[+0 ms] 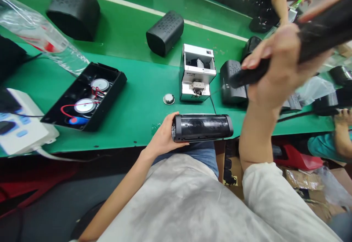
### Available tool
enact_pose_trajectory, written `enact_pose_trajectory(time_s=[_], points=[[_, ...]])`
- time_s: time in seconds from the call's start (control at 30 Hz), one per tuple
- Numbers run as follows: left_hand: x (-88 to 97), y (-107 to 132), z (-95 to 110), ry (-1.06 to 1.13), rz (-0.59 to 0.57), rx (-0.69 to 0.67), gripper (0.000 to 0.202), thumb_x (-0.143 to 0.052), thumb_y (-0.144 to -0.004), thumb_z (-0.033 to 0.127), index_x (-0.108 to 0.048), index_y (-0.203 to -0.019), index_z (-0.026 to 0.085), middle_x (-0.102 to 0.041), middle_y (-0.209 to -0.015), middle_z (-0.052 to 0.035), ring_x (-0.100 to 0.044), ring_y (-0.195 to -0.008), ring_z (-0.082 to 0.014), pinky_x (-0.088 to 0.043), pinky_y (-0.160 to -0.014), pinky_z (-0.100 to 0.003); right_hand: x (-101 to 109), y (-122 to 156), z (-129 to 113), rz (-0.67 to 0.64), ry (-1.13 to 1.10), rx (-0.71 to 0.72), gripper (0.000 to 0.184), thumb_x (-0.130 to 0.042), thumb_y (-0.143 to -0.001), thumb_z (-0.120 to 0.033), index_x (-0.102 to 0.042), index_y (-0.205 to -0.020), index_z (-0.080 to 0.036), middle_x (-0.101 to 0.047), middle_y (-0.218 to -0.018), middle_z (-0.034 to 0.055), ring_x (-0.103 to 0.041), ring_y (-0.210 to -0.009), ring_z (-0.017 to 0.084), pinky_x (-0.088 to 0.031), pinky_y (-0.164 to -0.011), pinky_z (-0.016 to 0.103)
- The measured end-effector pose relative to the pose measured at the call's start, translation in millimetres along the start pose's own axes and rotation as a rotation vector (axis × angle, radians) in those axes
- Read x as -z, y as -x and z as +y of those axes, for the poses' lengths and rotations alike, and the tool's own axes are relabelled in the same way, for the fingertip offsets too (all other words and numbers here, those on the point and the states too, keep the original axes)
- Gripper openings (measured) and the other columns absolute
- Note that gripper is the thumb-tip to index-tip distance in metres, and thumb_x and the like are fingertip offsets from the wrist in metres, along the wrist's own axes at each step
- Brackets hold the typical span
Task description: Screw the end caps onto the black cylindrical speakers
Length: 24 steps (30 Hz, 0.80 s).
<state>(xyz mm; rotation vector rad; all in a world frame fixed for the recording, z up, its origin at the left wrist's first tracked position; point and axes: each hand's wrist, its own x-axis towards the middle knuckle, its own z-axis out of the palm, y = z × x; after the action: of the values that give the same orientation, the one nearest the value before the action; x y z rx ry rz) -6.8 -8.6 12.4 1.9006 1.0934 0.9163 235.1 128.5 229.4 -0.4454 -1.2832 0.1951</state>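
Observation:
My left hand point(164, 135) grips the left end of a black speaker point(205, 126) with two perforated round patches, held on its side at the table's front edge. Raised on the right, my right hand point(283, 66) is wrapped round a black electric screwdriver point(324, 29); its thin tip points left and is blurred. Beyond the speaker stands a white screw feeder point(198, 73). A small round speaker driver point(168, 99) lies beside the feeder.
An open black speaker housing point(110, 91) with wired drivers lies on the left, near a plastic bottle point(52, 40) and a white power strip point(24, 121). Black speakers point(166, 31) stand along the green table point(143, 113). Another person's arm point(280, 3) shows at the far right.

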Motion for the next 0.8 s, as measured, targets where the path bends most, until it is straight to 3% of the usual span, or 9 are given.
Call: enact_pose_trajectory(time_s=[0.13, 0.2, 0.3, 0.4, 0.47, 0.63, 0.73, 0.8], points=[[0.0, 1, 1, -0.007, -0.001, -0.008, 0.123, -0.105, -0.081, 0.048, -0.029, -0.176, 0.032, -0.052, -0.172, -0.0196, -0.06, -0.16, -0.0453, -0.053, -0.135, -0.065, -31, 11, 35, 0.012, 0.035, -0.07, 0.052, -0.078, -0.102, -0.083, -0.056, -0.117, -0.039, -0.049, -0.075, -0.0086, -0.035, -0.047, 0.012, -0.041, -0.041, 0.033], [0.1, 1, 2, -0.007, -0.007, -0.001, 0.123, -0.105, -0.081, 0.048, -0.029, -0.176, 0.032, -0.052, -0.173, -0.0199, -0.06, -0.16, -0.0453, -0.052, -0.135, -0.066, -36, 13, 41, -0.033, 0.077, -0.165, 0.055, -0.074, -0.099, -0.089, -0.052, -0.12, -0.044, -0.056, -0.079, -0.0084, -0.035, -0.052, 0.014, -0.043, -0.042, 0.036], [0.4, 1, 2, -0.005, -0.01, 0.002, 0.124, -0.105, -0.081, 0.049, -0.029, -0.176, 0.031, -0.051, -0.173, -0.0209, -0.059, -0.161, -0.0462, -0.052, -0.135, -0.068, -35, 13, 40, -0.106, 0.179, -0.276, 0.046, -0.072, -0.102, -0.08, -0.048, -0.121, -0.046, -0.072, -0.108, -0.0098, -0.039, -0.058, 0.014, -0.048, -0.047, 0.04], [0.8, 0, 1, -0.007, -0.012, 0.003, 0.124, -0.106, -0.079, 0.05, -0.029, -0.176, 0.031, -0.051, -0.173, -0.021, -0.059, -0.162, -0.0467, -0.052, -0.135, -0.069, -34, 11, 39, -0.119, 0.239, -0.283, 0.03, -0.068, -0.102, -0.056, -0.048, -0.121, -0.043, -0.07, -0.133, -0.0092, -0.046, -0.058, 0.014, -0.049, -0.049, 0.043], [1.2, 0, 1, -0.008, -0.017, 0.012, 0.124, -0.105, -0.079, 0.05, -0.03, -0.175, 0.03, -0.053, -0.172, -0.0206, -0.059, -0.161, -0.0463, -0.052, -0.134, -0.067, -35, 11, 41, -0.104, 0.216, -0.289, 0.031, -0.069, -0.1, -0.052, -0.05, -0.122, -0.043, -0.071, -0.131, -0.0084, -0.047, -0.057, 0.015, -0.048, -0.048, 0.044], [1.4, 0, 2, -0.011, -0.021, 0.02, 0.123, -0.105, -0.08, 0.051, -0.031, -0.175, 0.029, -0.053, -0.17, -0.0208, -0.06, -0.16, -0.0456, -0.053, -0.134, -0.066, -32, 12, 50, -0.071, 0.088, -0.324, 0.035, -0.084, -0.09, -0.059, -0.06, -0.112, -0.046, -0.072, -0.109, -0.0139, -0.041, -0.052, 0.011, -0.044, -0.041, 0.042], [0.4, 1, -2, -0.007, -0.03, 0.018, 0.122, -0.103, -0.083, 0.054, -0.029, -0.176, 0.029, -0.051, -0.172, -0.021, -0.057, -0.162, -0.0446, -0.05, -0.136, -0.065, -15, 9, 41, -0.068, 0.12, -0.321, 0.03, -0.079, -0.09, -0.056, -0.06, -0.113, -0.052, -0.066, -0.082, -0.0136, -0.035, -0.05, 0.013, -0.042, -0.04, 0.04], [-0.6, 1, -5, -0.008, -0.034, 0.013, 0.121, -0.101, -0.085, 0.057, -0.028, -0.177, 0.029, -0.049, -0.174, -0.0209, -0.055, -0.165, -0.0439, -0.048, -0.138, -0.064, 3, 2, 25, -0.064, 0.157, -0.299, 0.027, -0.074, -0.092, -0.046, -0.061, -0.114, -0.051, -0.055, -0.07, -0.0098, -0.035, -0.05, 0.016, -0.041, -0.041, 0.04]])
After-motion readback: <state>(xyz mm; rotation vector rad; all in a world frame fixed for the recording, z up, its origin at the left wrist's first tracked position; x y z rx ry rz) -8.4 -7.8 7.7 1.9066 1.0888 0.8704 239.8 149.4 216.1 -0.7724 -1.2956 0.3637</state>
